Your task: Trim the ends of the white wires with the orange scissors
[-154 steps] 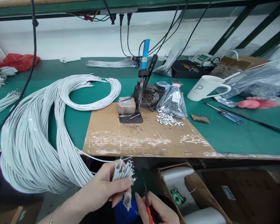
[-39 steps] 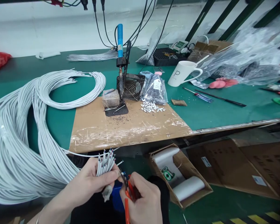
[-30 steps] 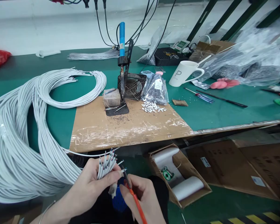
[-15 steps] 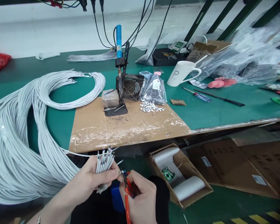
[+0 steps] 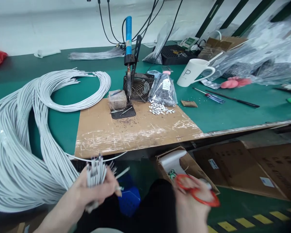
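My left hand is closed round a bundle of white cables, their cut ends pointing upward with thin inner wires showing. One cable end sticks out to the right beside the fingertips. Off to the right, my right hand is closed on a pair of red-handled scissors. Motion blurs this hand, and the blades are not clearly visible. The scissors are well apart from the cables. A large coil of white cable lies to the left of my left hand.
On the bench, cardboard lies under a blue-handled soldering iron in its stand. Small metal pieces, a white mug and a screwdriver are farther right. Below are an open carton and a blue container.
My right hand has swung right with the scissors, away from the cables and in front of the carton. My left hand has shifted slightly left and down, keeping the bundle. The view has moved a little.
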### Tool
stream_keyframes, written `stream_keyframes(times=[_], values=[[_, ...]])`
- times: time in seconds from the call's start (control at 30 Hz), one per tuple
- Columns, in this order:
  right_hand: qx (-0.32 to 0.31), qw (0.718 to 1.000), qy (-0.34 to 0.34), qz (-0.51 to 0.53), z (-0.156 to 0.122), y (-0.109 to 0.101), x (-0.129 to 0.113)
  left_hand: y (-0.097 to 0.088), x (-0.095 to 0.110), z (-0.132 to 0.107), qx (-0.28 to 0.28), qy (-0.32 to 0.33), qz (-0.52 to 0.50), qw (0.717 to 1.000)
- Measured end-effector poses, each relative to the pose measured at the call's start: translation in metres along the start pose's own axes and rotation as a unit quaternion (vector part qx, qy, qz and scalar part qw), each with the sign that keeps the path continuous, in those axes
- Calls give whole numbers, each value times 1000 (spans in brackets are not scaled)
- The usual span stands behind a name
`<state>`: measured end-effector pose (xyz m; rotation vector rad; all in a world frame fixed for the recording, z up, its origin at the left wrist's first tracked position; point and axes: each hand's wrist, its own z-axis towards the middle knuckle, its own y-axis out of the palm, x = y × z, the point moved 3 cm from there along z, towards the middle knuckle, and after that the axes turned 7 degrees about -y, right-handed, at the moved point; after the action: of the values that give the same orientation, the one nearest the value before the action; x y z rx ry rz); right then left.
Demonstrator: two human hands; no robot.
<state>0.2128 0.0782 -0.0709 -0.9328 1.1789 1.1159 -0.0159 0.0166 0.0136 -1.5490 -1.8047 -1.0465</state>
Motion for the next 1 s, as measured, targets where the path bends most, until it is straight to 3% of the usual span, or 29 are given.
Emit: stream_keyframes(times=[0.1, 0.17, 0.33, 0.53, 0.63, 0.87, 1.0], values=[[67, 997, 42, 9, 16, -40, 14, -1, 3, 0, 21, 6, -11, 1000], [68, 996, 66, 2, 11, -47, 24, 3, 8, 6, 43, 29, -11, 999], [21, 994, 91, -62, -21, -29, 36, 12, 13, 16, 35, 10, -10, 999], [-70, 979, 45, -187, -35, -9, 35, 12, 12, 16, 39, -8, -22, 999], [-100, 980, 41, -166, -31, 1, 23, 13, 9, 18, 30, -9, -27, 999], [-83, 994, 66, -16, -24, 28, -45, 13, 6, 20, 17, -4, -12, 1000], [-103, 992, 73, 29, -24, 42, -67, 13, 4, 20, 22, 6, -1, 1000]])
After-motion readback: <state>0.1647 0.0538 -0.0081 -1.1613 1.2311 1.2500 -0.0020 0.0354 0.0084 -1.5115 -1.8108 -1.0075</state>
